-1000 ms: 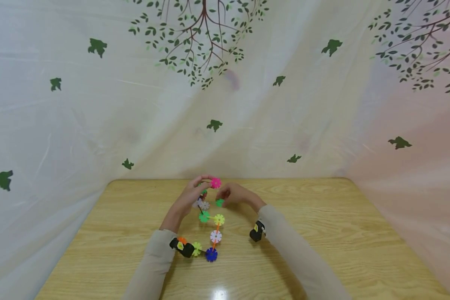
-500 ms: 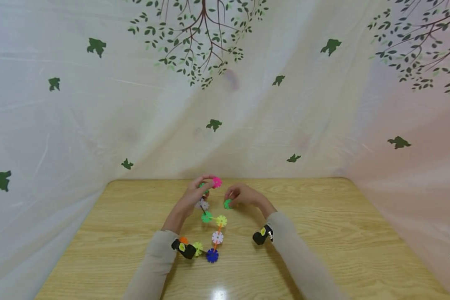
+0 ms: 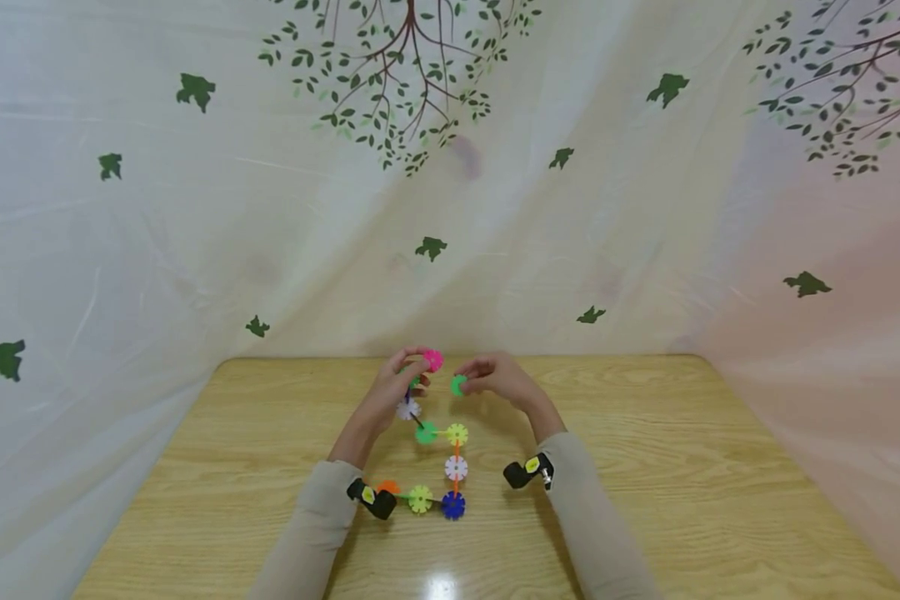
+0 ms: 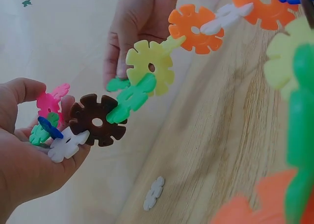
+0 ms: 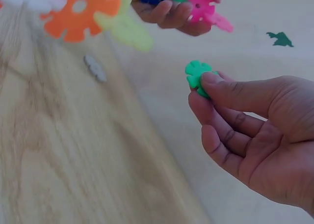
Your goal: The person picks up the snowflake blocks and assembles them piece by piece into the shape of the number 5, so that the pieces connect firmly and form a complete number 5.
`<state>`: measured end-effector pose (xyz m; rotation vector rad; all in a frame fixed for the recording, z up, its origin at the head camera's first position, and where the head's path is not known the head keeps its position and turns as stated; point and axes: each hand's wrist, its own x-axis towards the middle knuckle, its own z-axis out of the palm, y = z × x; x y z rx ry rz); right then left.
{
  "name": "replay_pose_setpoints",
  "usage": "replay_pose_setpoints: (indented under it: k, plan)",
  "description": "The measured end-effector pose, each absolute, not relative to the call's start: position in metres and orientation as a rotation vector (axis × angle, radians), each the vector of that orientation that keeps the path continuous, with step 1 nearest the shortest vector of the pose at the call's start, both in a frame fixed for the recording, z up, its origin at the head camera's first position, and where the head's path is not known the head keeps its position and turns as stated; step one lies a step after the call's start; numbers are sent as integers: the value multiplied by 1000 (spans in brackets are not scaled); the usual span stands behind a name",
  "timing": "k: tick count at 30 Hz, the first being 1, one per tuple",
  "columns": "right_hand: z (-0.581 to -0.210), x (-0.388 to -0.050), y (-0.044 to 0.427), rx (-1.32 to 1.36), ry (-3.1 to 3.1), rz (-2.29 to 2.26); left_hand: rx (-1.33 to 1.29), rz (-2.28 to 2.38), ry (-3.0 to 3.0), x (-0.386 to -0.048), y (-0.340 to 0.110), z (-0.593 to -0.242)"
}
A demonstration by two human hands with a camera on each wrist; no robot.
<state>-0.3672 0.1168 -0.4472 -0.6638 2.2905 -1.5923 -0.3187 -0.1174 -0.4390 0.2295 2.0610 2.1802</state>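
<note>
A chain of notched plastic flower discs hangs from my left hand [image 3: 385,400]. The fingers and thumb hold the chain's upper end near a pink disc [image 3: 432,360], with green, blue and white discs by the palm in the left wrist view. Beyond them come a brown disc [image 4: 84,117] and a yellow disc [image 4: 140,67]. Lower in the head view are another yellow disc [image 3: 457,434] and a dark blue disc [image 3: 453,506]. My right hand [image 3: 504,383] pinches a loose green disc [image 5: 195,72] between thumb and fingers, apart from the chain.
A single white disc [image 5: 94,68] lies on the wooden table [image 3: 682,467]. Behind the table hangs a pale cloth [image 3: 495,275] printed with branches and leaves. Each wrist carries a black camera, the left one [image 3: 372,500] partly covering an orange disc [image 3: 388,487].
My right hand has shifted right, then up toward the pink disc's level, carrying the green disc. The chain's lower part has swung right. My left hand keeps its hold and has barely moved.
</note>
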Motion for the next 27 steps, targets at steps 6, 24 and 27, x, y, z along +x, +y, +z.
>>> replay_pose_setpoints:
  k: [6,24,27]
  plan:
    - [-433,-361,111,-656,2290,-1740,217,2175,2091,-317,-117,-438]
    - [-428,-350,96,-709,2374,-1948,325,2154,2121,-316,-117,-442]
    - [-428,-348,95,-721,2388,-1942,338,2153,2138,-315,-116,-442]
